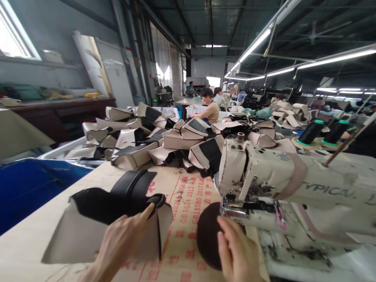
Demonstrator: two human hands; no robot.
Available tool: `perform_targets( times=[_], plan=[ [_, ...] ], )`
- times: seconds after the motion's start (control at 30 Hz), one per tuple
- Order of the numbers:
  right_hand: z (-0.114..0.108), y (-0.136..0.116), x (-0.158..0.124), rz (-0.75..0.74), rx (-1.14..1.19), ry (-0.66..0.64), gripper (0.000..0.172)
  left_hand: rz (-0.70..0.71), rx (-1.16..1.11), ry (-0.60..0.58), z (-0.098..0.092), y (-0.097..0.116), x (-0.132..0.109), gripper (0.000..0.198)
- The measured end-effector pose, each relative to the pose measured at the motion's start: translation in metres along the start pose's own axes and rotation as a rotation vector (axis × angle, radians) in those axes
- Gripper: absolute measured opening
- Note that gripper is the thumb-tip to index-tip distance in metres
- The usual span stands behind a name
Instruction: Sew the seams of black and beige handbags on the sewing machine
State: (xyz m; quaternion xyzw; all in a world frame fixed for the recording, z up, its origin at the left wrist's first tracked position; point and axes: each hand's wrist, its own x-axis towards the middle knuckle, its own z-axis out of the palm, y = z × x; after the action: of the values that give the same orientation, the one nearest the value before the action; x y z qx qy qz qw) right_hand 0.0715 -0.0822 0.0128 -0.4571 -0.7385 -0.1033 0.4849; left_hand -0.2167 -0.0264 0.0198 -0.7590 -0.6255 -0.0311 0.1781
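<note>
Left grip [123,243] pinches an upper [79,235] at my counter's [26,243] near edge.
Right grip [237,254] lies open on a brown pad [205,231].

Big factory hall under a dark ceiling [205,15], lit by long tube lights [255,42] in the upper right of the frame. Bright window [13,39] at upper left in a grey wall [58,62], dark wooden counter [58,107] below. Seated person [210,109] at centre, far back.

Left hand [123,244] forward, fingers pinched in a grip — right hand [236,250] alongside, fingers outstretched
</note>
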Motion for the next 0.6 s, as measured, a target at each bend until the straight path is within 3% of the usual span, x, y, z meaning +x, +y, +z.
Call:
perform_targets(
  times=[0.07,0.13,0.2,0.27,0.37,0.43,0.53,0.6],
  plan=[
    [0.017,-0.017,0.007,-0.036,0.017,-0.169,0.045,0.117,-0.052,0.082,-0.008,-0.009,-0.02,0.041],
    [0.031,-0.023,0.016,-0.001,0.081,-0.266,0.046,0.197,-0.092,0.165,-0.025,-0.002,-0.028,0.041],
    [0.038,-0.016,0.025,0.029,0.158,-0.186,0.034,0.264,-0.098,0.237,-0.047,0.016,-0.017,0.043],
    [0.037,-0.001,0.032,0.033,0.127,0.002,0.021,0.351,-0.095,0.255,-0.071,0.04,0.01,0.044],
    [0.035,0.018,0.04,0.047,-0.1,0.277,0.015,0.374,-0.086,0.177,-0.096,0.073,0.059,0.041],
    [0.035,0.021,0.044,0.095,-0.208,0.362,0.015,0.376,-0.115,0.078,-0.102,0.086,0.078,0.032],
    [0.036,0.015,0.04,0.14,-0.147,0.29,0.012,0.417,-0.222,-0.096,-0.099,0.082,0.073,0.031],
    [0.034,0.012,0.03,0.138,-0.029,0.214,0.014,0.321,-0.278,-0.119,-0.095,0.067,0.06,0.03]
  ],
)
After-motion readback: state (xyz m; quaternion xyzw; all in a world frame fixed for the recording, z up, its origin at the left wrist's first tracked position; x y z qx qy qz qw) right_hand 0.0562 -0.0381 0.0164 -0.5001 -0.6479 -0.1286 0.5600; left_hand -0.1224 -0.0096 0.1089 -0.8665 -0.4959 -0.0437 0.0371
